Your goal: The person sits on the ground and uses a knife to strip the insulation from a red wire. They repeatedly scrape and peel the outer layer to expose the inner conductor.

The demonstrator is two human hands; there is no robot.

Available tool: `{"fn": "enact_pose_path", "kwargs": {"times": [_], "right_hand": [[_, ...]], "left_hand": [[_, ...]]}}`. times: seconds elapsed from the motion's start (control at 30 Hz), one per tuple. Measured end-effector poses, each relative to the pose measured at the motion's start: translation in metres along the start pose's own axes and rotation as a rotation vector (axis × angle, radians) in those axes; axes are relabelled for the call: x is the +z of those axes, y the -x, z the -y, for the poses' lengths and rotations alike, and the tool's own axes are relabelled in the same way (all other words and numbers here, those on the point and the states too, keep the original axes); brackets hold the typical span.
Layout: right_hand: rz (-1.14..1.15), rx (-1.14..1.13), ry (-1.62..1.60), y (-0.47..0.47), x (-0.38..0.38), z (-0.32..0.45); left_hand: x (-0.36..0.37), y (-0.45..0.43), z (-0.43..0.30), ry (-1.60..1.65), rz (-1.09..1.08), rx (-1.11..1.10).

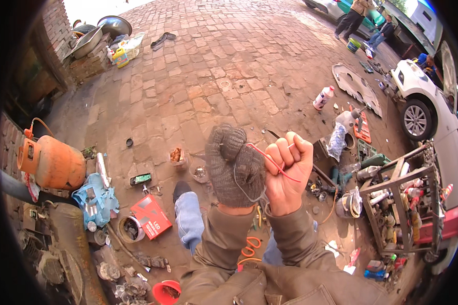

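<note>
My left hand (234,167), in a dark knitted glove, is curled into a fist in front of my body. Beside it, almost touching, is my bare right hand (288,171), fingers folded toward the palm. A thin red wire (269,158) runs from the gloved fingers across to the right fist, its free end sticking out over the palm. Some small pale bit shows at the right fingertips; what it is cannot be made out. A grey wire (238,183) loops across the glove and down toward the wrist. How each wire lies inside the fingers is hidden.
An orange gas cylinder (61,163) lies on the left. Near my foot are a red LED box (151,217) and a roll of tape (130,228). A metal-framed cart (400,206) full of bottles stands right, near a white car (423,95). People are at the back right.
</note>
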State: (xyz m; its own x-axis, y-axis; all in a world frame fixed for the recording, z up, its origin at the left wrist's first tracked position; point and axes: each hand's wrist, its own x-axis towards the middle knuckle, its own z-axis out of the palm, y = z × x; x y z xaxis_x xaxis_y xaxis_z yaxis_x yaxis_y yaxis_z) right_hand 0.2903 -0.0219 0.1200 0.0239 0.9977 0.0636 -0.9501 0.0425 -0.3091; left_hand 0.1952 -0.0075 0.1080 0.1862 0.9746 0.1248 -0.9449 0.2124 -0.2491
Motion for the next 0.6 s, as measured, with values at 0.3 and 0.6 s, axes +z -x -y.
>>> {"fn": "enact_pose_path", "kwargs": {"times": [0.3,0.6], "right_hand": [[0.033,-0.271,1.135,-0.009,-0.009,0.021],[-0.051,-0.279,1.460,0.021,0.012,0.027]], "left_hand": [[-0.011,0.007,-0.048,-0.392,0.120,0.063],[0.012,0.040,-0.057,-0.712,0.066,0.192]]}}
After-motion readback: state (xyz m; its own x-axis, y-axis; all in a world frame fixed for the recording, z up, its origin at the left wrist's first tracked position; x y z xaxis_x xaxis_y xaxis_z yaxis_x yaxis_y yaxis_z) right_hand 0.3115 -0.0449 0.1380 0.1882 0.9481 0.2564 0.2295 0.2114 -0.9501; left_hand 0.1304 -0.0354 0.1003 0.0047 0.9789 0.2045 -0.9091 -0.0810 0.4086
